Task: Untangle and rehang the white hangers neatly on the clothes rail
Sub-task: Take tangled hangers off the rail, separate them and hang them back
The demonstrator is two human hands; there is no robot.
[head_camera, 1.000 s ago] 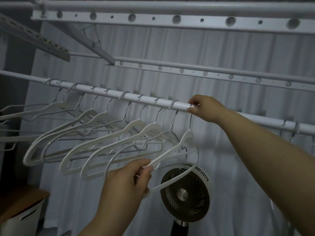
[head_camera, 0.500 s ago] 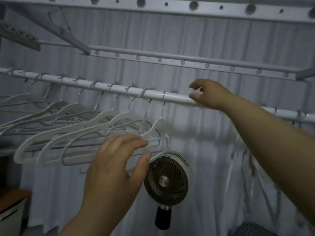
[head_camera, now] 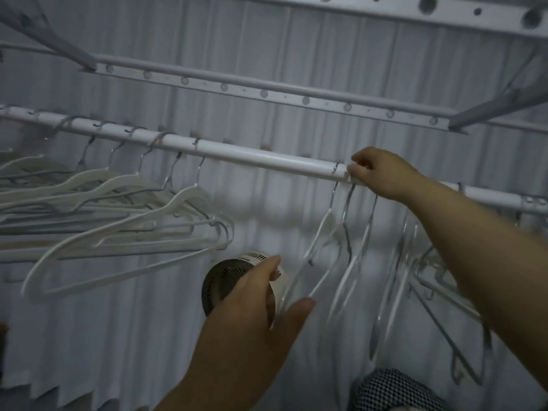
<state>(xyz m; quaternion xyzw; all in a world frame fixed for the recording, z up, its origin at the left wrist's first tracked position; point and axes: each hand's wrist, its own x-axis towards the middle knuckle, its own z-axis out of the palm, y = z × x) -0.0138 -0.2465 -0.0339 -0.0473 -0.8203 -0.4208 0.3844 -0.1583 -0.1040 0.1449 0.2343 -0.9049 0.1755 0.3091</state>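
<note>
- White hangers (head_camera: 124,221): one batch hangs spaced in a row on the clothes rail (head_camera: 261,160), left of its bare middle. Looks done.
- Blurred, bunched hangers (head_camera: 350,250) right of that gap look still tangled; I'd say about halfway.
- Right hand (head_camera: 382,173) pinches a hook at the rail.
- Left hand (head_camera: 252,321) open below, gripping nothing, fan (head_camera: 225,280) behind.

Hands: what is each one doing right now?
Left hand: open, holding nothing.
Right hand: closed, pinching hanger hooks at the clothes rail.
</note>
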